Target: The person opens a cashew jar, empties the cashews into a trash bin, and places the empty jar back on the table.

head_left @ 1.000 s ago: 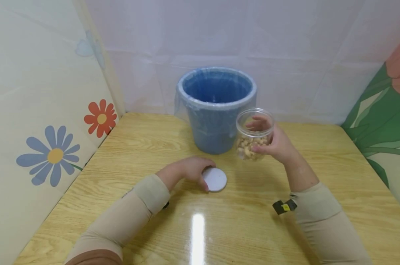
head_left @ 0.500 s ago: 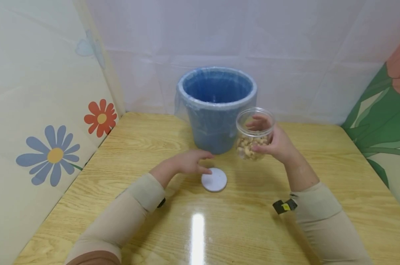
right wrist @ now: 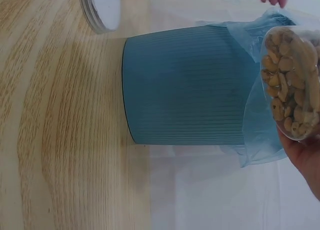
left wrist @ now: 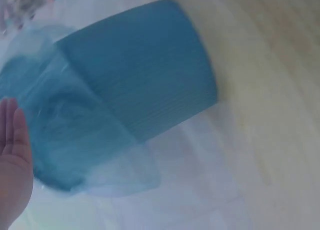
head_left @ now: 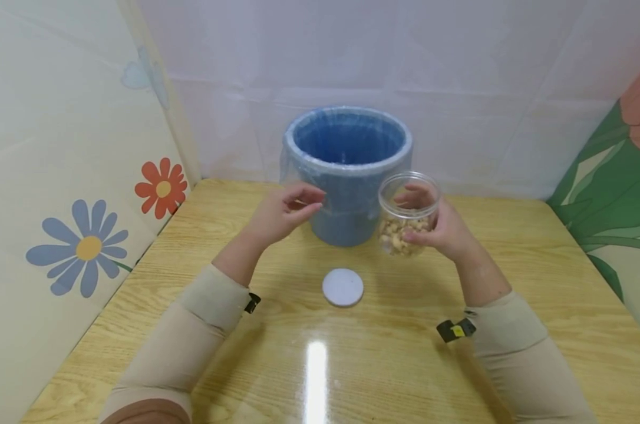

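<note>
My right hand (head_left: 452, 232) grips a clear plastic jar (head_left: 386, 203), holding it upright above the table beside the bin. Its top is uncovered, and pale brown nuts (right wrist: 287, 84) that look like cashews fill the lower part. My left hand (head_left: 283, 215) hovers in front of the bin's left side, thumb and fingers slightly apart, nothing between them. In the left wrist view its fingers (left wrist: 19, 140) extend near the bin's bag-covered rim. A round white lid (head_left: 343, 288) lies flat on the table between my forearms, touched by neither hand.
A blue ribbed bin (head_left: 341, 218) lined with a thin clear-blue bag (right wrist: 257, 140) stands at the back of the wood-grain table (head_left: 383, 365). Behind it hangs a white sheet (head_left: 484, 118). Flower-printed panels flank the table on both sides.
My left hand has left the white lid, rising and moving forward to the bin's left side. The lid stays where it lay. My right hand and the jar have barely moved.
</note>
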`<action>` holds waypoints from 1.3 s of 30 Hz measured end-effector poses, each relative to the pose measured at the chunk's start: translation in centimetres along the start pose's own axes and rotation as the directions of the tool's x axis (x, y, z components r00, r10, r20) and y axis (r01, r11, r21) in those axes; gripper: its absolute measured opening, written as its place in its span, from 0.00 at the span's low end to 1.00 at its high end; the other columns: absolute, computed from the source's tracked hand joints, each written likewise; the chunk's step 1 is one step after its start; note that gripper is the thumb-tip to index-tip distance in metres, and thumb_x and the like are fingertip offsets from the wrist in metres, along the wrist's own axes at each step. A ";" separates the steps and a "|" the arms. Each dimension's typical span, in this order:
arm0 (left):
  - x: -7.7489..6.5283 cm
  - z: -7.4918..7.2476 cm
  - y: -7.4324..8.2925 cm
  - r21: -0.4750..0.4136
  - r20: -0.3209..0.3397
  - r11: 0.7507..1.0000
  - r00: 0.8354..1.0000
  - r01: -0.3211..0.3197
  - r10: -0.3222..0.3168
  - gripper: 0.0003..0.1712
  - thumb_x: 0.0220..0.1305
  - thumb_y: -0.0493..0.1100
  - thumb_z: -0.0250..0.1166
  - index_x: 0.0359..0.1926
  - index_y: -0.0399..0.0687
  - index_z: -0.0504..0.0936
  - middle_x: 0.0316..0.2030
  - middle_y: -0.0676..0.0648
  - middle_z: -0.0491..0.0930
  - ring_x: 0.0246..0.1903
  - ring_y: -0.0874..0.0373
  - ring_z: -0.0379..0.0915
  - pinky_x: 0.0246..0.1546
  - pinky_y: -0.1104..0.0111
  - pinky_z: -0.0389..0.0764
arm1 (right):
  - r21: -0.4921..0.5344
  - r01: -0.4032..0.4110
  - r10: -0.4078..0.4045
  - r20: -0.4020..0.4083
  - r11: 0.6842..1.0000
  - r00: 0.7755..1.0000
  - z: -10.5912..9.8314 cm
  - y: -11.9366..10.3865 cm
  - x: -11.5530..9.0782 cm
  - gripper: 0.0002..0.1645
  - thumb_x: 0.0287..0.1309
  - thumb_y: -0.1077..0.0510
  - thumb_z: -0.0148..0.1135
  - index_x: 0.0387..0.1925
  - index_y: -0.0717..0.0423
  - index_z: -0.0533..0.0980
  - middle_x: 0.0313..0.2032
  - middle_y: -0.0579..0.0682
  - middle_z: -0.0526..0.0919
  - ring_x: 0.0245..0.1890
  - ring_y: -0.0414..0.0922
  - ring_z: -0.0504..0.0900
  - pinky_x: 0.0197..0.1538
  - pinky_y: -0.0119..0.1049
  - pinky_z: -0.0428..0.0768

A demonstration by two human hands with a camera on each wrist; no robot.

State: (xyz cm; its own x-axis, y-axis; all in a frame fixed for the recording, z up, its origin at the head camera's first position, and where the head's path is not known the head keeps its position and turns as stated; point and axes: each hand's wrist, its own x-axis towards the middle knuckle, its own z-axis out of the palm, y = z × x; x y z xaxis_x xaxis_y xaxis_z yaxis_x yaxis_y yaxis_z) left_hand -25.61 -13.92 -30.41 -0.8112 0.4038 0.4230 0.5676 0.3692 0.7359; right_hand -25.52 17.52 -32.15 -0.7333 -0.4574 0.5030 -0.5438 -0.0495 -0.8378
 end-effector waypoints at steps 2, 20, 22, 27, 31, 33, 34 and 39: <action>0.3 -0.8 0.5 -0.043 -0.070 0.999 0.997 0.017 -0.020 0.14 0.61 0.39 0.61 0.47 0.37 0.78 0.42 0.41 0.80 0.41 0.56 0.76 0.42 0.68 0.78 | -0.003 0.004 -0.004 0.006 1.000 1.000 -0.1 0.0 -0.1 0.47 0.33 0.78 0.64 0.60 0.63 0.59 0.51 0.62 0.73 0.50 0.46 0.74 0.52 0.32 0.75; 3.5 -5.1 0.8 -0.381 -0.368 0.918 0.893 0.108 -0.258 0.17 0.59 0.38 0.62 0.47 0.35 0.75 0.40 0.45 0.76 0.41 0.57 0.72 0.48 0.69 0.76 | -0.021 -0.006 0.006 0.010 1.000 1.000 -0.5 0.1 -0.3 0.47 0.35 0.76 0.66 0.60 0.65 0.56 0.51 0.59 0.73 0.50 0.46 0.73 0.52 0.32 0.75; 3.9 -5.3 0.6 -0.418 -0.351 0.897 0.886 0.140 -0.302 0.17 0.60 0.40 0.62 0.48 0.36 0.75 0.42 0.44 0.75 0.44 0.55 0.72 0.51 0.67 0.75 | -0.019 -0.005 0.005 0.013 1.000 1.000 -0.5 0.1 -0.3 0.47 0.35 0.76 0.65 0.61 0.65 0.56 0.51 0.59 0.73 0.51 0.46 0.73 0.52 0.32 0.75; 4.6 -5.6 -0.3 -0.454 -0.307 0.867 0.877 0.207 -0.370 0.17 0.62 0.43 0.60 0.49 0.39 0.75 0.44 0.45 0.74 0.47 0.52 0.72 0.53 0.64 0.73 | -0.012 -0.009 0.009 0.011 1.000 1.000 -0.5 0.1 -0.4 0.47 0.35 0.77 0.65 0.61 0.62 0.57 0.52 0.61 0.72 0.51 0.46 0.73 0.51 0.33 0.76; 4.9 -5.6 -1.0 -0.500 -0.283 0.841 0.879 0.206 -0.384 0.15 0.62 0.40 0.60 0.48 0.38 0.74 0.43 0.46 0.74 0.47 0.53 0.72 0.55 0.61 0.71 | -0.024 -0.014 0.014 0.007 1.000 1.000 -0.5 0.0 -0.5 0.47 0.35 0.76 0.65 0.61 0.55 0.60 0.52 0.65 0.71 0.50 0.46 0.74 0.51 0.33 0.76; 5.1 -5.6 -1.2 -0.528 -0.275 0.825 0.879 0.202 -0.391 0.14 0.62 0.40 0.59 0.48 0.38 0.74 0.43 0.46 0.74 0.46 0.54 0.72 0.56 0.61 0.71 | -0.026 -0.014 0.014 0.007 1.000 1.000 -0.5 0.0 -0.6 0.47 0.35 0.76 0.65 0.61 0.53 0.61 0.52 0.67 0.70 0.50 0.46 0.74 0.51 0.33 0.76; 5.1 -5.5 -1.2 -0.542 -0.271 0.816 0.878 0.199 -0.394 0.14 0.63 0.40 0.58 0.47 0.37 0.73 0.43 0.46 0.74 0.45 0.54 0.72 0.56 0.60 0.71 | -0.027 -0.014 0.014 0.006 1.000 1.000 -0.5 -0.1 -0.6 0.48 0.35 0.76 0.65 0.61 0.53 0.61 0.52 0.67 0.70 0.50 0.46 0.74 0.51 0.33 0.76; 5.4 -5.6 -1.4 -0.567 -0.254 0.796 0.875 0.210 -0.412 0.14 0.63 0.41 0.58 0.47 0.36 0.73 0.44 0.45 0.73 0.44 0.55 0.72 0.56 0.61 0.70 | -0.028 -0.015 0.015 0.002 0.999 1.000 -0.5 -0.1 -0.6 0.48 0.35 0.77 0.65 0.61 0.53 0.61 0.52 0.68 0.70 0.50 0.46 0.74 0.51 0.33 0.76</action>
State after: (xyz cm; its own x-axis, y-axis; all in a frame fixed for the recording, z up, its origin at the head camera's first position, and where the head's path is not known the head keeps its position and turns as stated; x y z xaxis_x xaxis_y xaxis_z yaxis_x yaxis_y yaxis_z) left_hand -31.63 -16.92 -26.22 -0.9794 -0.0117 0.2016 0.2018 -0.0961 0.9747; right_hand -25.24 18.27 -32.24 -0.7404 -0.4602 0.4899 -0.5442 -0.0174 -0.8388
